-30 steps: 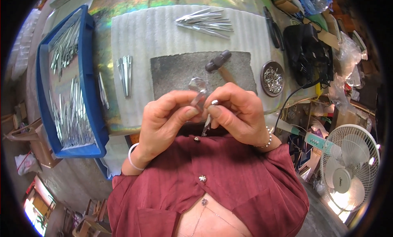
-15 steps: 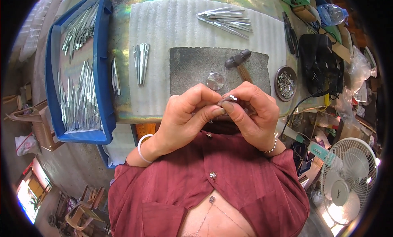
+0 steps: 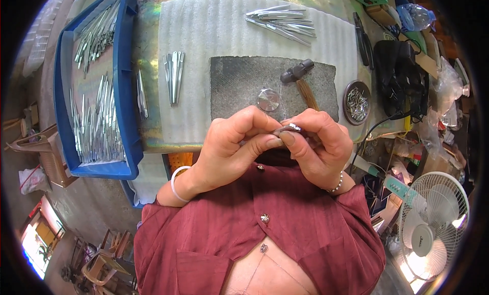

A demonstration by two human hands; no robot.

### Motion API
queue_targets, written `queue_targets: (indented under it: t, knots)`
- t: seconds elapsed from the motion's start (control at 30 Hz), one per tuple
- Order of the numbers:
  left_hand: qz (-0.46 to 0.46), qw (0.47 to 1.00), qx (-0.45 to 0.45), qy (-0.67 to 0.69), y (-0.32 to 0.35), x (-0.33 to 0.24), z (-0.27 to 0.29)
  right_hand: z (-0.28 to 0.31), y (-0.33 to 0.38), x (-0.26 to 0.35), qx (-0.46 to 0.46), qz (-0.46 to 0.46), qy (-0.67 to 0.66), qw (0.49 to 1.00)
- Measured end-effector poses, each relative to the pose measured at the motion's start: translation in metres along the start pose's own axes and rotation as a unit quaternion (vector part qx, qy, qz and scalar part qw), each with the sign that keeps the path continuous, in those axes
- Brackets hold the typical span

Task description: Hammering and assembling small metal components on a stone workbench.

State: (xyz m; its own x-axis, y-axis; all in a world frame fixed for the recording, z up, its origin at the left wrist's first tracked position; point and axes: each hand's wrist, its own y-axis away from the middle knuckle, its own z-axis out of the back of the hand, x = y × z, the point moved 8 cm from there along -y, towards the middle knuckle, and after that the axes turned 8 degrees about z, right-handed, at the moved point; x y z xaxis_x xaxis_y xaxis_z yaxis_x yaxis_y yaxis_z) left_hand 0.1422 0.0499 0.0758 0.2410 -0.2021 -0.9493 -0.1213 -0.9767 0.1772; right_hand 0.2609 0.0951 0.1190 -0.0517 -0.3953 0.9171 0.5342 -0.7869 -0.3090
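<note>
My left hand (image 3: 238, 138) and my right hand (image 3: 321, 142) meet at the near edge of the workbench. Thumbs and forefingers of both pinch a small shiny metal piece (image 3: 293, 127); most of it is hidden by the fingertips, so its full shape does not show. Just beyond the fingers, a round faceted metal disc (image 3: 268, 99) lies on a dark grey rough pad (image 3: 237, 81). On the same pad rests a hammer (image 3: 297, 71), its wooden handle pointing toward my right hand. A round dish (image 3: 346, 104) of small metal bits stands to the right of the pad.
A blue tray (image 3: 124, 86) of thin metal strips stands on the left. More strips (image 3: 174, 78) are fanned on a white foam sheet (image 3: 196, 30), with another pile (image 3: 282, 24) at the back. Pliers (image 3: 363, 43) and a black device (image 3: 395, 73) lie right; a fan (image 3: 433, 226) stands lower right.
The pinched metal piece has turned slightly and a bit more of its shiny end shows on the right. My right hand has shifted slightly rightward; both hands keep their pinch.
</note>
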Motion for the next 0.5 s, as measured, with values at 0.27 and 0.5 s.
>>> queue_targets:
  t: [0.27, 0.5]
  knots:
    - [-0.027, 0.999, -0.013, -0.020, -0.0001, -0.0001, 0.0022, -0.0020, -0.0056, 0.0085, 0.006, 0.062, 0.034, 0.997]
    - [-0.013, 0.999, -0.003, -0.036, 0.0000, 0.0012, 0.0030, -0.0053, -0.0085, 0.0031, 0.043, 0.017, 0.051, 0.998]
